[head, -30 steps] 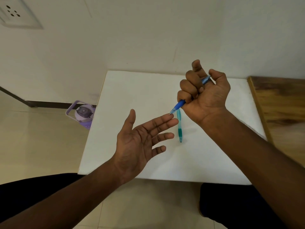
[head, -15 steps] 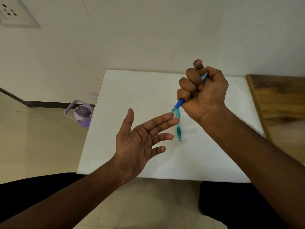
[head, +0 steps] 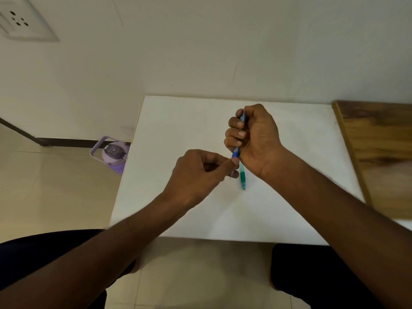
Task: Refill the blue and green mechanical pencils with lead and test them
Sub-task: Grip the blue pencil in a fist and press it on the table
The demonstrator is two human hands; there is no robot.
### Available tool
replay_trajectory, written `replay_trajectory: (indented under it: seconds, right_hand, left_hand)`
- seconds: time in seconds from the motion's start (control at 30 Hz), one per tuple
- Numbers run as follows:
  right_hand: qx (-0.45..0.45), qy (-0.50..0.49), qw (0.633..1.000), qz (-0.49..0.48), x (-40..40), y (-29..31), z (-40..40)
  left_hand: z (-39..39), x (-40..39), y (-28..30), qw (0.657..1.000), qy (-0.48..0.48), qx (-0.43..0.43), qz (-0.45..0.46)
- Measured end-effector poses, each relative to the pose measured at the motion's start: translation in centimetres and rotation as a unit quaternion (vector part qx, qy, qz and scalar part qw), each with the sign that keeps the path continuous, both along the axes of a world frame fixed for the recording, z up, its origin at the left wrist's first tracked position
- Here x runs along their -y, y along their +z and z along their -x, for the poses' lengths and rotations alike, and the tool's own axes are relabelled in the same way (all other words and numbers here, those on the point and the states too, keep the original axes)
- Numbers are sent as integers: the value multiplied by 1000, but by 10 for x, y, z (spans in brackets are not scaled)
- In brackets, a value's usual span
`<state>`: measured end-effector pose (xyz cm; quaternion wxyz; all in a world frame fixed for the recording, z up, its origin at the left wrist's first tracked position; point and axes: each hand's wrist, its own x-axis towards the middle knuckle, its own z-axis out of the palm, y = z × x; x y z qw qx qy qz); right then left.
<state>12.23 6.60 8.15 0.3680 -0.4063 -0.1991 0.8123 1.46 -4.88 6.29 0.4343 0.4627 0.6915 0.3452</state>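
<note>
My right hand (head: 256,137) is closed in a fist around the blue mechanical pencil (head: 235,152), which stands nearly upright with its tip pointing down above the white table (head: 178,130). My left hand (head: 198,172) is turned palm down, and its thumb and forefinger pinch at the blue pencil's tip, where a thin dark lead (head: 230,177) sticks out below the fingers. The green mechanical pencil (head: 243,178) lies flat on the table just under both hands, partly hidden by them.
A wooden surface (head: 379,141) adjoins the table on the right. A purple water jug (head: 113,156) stands on the tiled floor left of the table. The wall runs directly behind the table, with a socket (head: 17,21) at upper left.
My left hand turned from open, palm up, to palm down and closed its fingers on the blue pencil's tip. My right hand swung the pencil from slanted to nearly upright.
</note>
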Motion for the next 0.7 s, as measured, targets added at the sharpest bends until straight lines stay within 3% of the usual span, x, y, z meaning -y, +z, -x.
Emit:
replay_trajectory:
  seconds: [0.1,0.17,0.23,0.3,0.37,0.53,0.7]
  right_hand:
    - [24,12,1000,-6,-1,1,-1]
    - [170,79,980,-67,-4,1,-4]
    - [379,183,887,-191,-6,0,-12]
    - [483,237,786,-306,-8,-4,-21]
    - [507,252,744,-354,-8,-6,-31]
    - [509,291,756,-291,-26,-9,-61]
    - [607,302,683,-272,-41,-28,-88]
  left_hand:
    - [-5,-3,0,1000,15,-5,3]
    - [-4,-6,-1,1000,21,0,10]
    - [-2,-9,-2,999,41,-8,0]
    - [-1,-12,-5,997,63,-36,-6]
    - [-2,-14,-10,994,71,-79,-4]
    - [-9,-20,-19,980,-40,-188,55]
    - [8,-12,-39,897,-136,-420,-5]
